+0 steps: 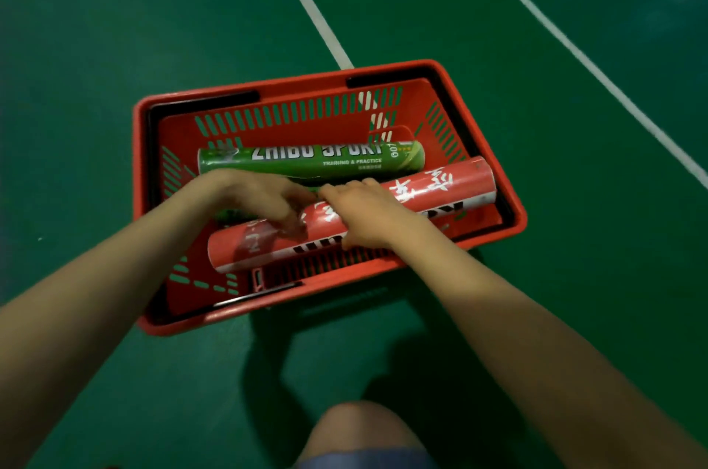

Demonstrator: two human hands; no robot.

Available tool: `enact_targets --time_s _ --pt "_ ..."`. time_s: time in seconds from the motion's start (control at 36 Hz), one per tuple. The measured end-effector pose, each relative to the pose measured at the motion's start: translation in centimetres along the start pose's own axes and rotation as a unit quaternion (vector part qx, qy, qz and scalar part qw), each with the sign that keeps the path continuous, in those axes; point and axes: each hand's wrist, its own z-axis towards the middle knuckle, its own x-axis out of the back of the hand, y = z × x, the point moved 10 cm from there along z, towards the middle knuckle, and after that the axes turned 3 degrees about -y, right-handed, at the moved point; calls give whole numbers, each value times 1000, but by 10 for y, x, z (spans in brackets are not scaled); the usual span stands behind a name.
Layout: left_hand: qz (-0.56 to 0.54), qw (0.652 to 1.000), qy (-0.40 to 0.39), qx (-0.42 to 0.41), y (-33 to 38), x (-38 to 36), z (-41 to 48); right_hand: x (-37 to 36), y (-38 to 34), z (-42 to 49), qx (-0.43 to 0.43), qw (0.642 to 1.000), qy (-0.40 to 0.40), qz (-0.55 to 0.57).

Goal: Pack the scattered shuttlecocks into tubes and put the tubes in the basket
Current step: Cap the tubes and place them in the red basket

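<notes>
Fingers (292,218) of the left hand (260,196) curl onto the red tube (440,189), the right hand (367,217) beside it grips the same tube, which lies slanted inside the red basket (306,83), just in front of the green tube (306,161).

Your left forearm (115,269): enters from lower left, reaches up and right. Wrist bent. Left hand (260,196) palm down, fingers (289,223) bent downward, tips on red tube (440,189); blurred, so can't tell whether they grip.

Your right forearm (498,315): enters from lower right, angles up and left. Right hand (367,215) lies over same tube, fingers curled across top, thumb (346,243) tucked underneath.

Hands just beside each other. Your bare knee (360,430) at bottom centre, between both arms.
</notes>
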Motion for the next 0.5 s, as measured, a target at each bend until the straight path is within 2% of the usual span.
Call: enact_targets --time_s 0.06,0.14,0.19,0.31,0.42,0.5 --pt "-5 1000 -5 10 -11 -12 -1 -6 -3 6 8 999 -18 47" --pt "28 997 72 18 -26 -17 5 -17 0 11 0 990 -40 134" --pt "54 994 94 18 -35 -25 12 -24 3 11 -5 983 -63 173" --pt "82 990 112 23 -40 -36 25 -44 37 2 -82 972 -138 173" --pt "89 990 101 33 -41 -47 45 -78 62 -18 -132 933 -229 245" --pt "105 990 79 44 -45 -58 55 -82 64 -14 -127 941 -238 204"
